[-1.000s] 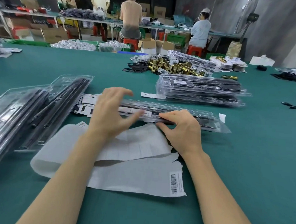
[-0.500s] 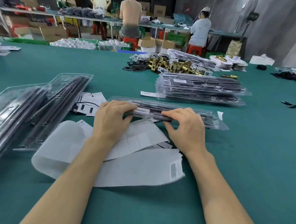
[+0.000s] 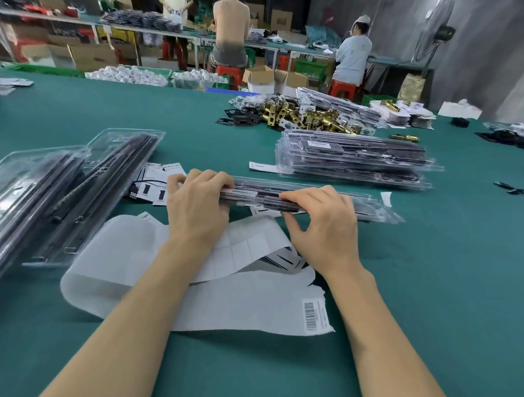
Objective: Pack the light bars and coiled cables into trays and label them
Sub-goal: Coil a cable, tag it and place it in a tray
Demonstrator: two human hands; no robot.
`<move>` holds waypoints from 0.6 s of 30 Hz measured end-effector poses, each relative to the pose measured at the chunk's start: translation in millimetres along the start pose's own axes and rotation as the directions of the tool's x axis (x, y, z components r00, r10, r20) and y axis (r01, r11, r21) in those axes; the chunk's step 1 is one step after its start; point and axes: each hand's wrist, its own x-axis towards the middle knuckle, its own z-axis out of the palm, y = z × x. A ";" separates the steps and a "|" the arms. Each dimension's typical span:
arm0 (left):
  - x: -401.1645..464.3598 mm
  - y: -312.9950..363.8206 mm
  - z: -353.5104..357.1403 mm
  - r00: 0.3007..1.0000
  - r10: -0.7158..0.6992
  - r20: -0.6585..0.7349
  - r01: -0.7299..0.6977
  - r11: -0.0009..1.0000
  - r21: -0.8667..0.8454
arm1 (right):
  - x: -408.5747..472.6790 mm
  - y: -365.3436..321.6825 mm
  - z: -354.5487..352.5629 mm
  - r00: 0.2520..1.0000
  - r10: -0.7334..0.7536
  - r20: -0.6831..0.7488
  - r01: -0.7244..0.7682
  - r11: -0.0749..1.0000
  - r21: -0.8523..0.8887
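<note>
A long clear plastic tray (image 3: pixel 372 205) holding dark light bars lies across the green table in front of me, its near edge lifted. My left hand (image 3: pixel 196 207) grips its left part with fingers curled over the top. My right hand (image 3: pixel 320 222) holds the middle, fingers on top and thumb underneath. Beneath my wrists lies a white label backing strip (image 3: pixel 228 296) with a barcode label (image 3: pixel 314 315) at its right end. A stack of packed trays (image 3: pixel 353 160) sits behind to the right.
Open trays with dark bars (image 3: pixel 73 188) are piled at my left. Small printed cards (image 3: pixel 155 183) lie behind my left hand. Brass hardware (image 3: pixel 307 118) is heaped further back. A black cable (image 3: pixel 519 190) lies at the right edge. People work at a far bench.
Both hands have closed round the tray and tipped its near edge up off the table. The label strip beneath has shifted slightly.
</note>
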 end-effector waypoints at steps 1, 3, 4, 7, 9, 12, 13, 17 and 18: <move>-0.2 -0.1 0.3 1.000 -0.001 -0.001 0.001 1.000 0.008 | 0.3 -0.7 -0.3 1.000 -0.007 -0.004 0.007 1.000 -0.002; -0.5 -0.5 0.1 1.000 -0.008 -0.006 0.008 1.000 0.007 | 1.9 -1.9 -2.0 1.000 -0.012 -0.006 0.012 1.000 0.002; -0.3 -0.6 0.0 1.000 -0.009 -0.018 0.009 1.000 -0.005 | 3.1 -2.4 -3.4 1.000 -0.014 -0.004 0.014 1.000 0.002; 0.9 0.4 -1.0 0.996 0.005 -0.089 -0.009 0.998 -0.055 | 12.0 -5.0 -9.0 1.000 -0.026 0.007 0.026 1.000 -0.007; 1.5 0.9 -2.6 0.995 -0.037 -0.096 0.029 0.996 -0.084 | 24.6 -7.7 -15.0 0.999 -0.038 0.028 0.039 0.998 -0.042; 4.3 -2.1 -7.0 0.962 -0.191 -0.194 0.150 0.966 -0.209 | 57.3 -13.1 -28.4 0.994 -0.002 0.105 0.010 0.997 -0.073; 4.2 -3.9 -7.0 0.942 -0.225 -0.250 0.156 0.951 -0.267 | 71.6 -14.5 -33.8 0.992 0.020 0.123 -0.010 0.997 -0.083; 2.8 -6.1 2.4 0.923 -0.338 -0.185 0.201 0.831 -0.518 | 128.9 -14.3 -56.3 0.953 0.164 0.256 -0.140 0.984 -0.111; 2.8 -6.8 4.2 0.927 -0.368 -0.074 0.267 0.784 -0.561 | 138.7 -12.6 -59.0 0.933 0.206 0.296 -0.186 0.978 -0.095</move>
